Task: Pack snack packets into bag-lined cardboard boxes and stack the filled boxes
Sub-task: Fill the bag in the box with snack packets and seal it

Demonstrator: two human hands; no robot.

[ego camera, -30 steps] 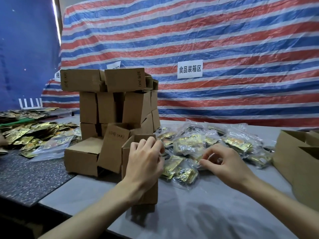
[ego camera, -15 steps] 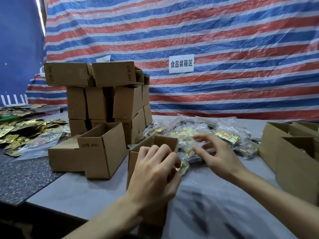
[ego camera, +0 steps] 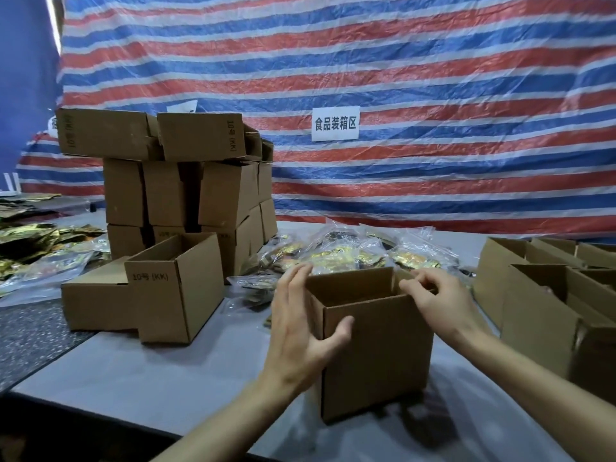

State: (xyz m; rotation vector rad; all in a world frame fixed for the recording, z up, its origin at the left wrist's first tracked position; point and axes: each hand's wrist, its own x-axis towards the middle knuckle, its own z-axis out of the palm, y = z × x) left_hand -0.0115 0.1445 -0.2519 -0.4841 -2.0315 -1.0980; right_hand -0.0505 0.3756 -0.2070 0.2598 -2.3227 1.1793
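Two hands frame the open brown cardboard box [ego camera: 376, 348], probably light and stiff. The left hand [ego camera: 300, 331] lies flat-fingered against its wall and the right hand [ego camera: 440, 298] pinches its rim. It is best held by opposite walls.

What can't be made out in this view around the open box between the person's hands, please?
Head view only.
- Inside of the open box: floor hidden by its near wall, so any liner bag or contents unseen.
- Right hand: fingertips curl at the box's rim; grip unclear.
- Boxes on the right: cut off by the frame edge.
- Snack packets: print blurred, too small.
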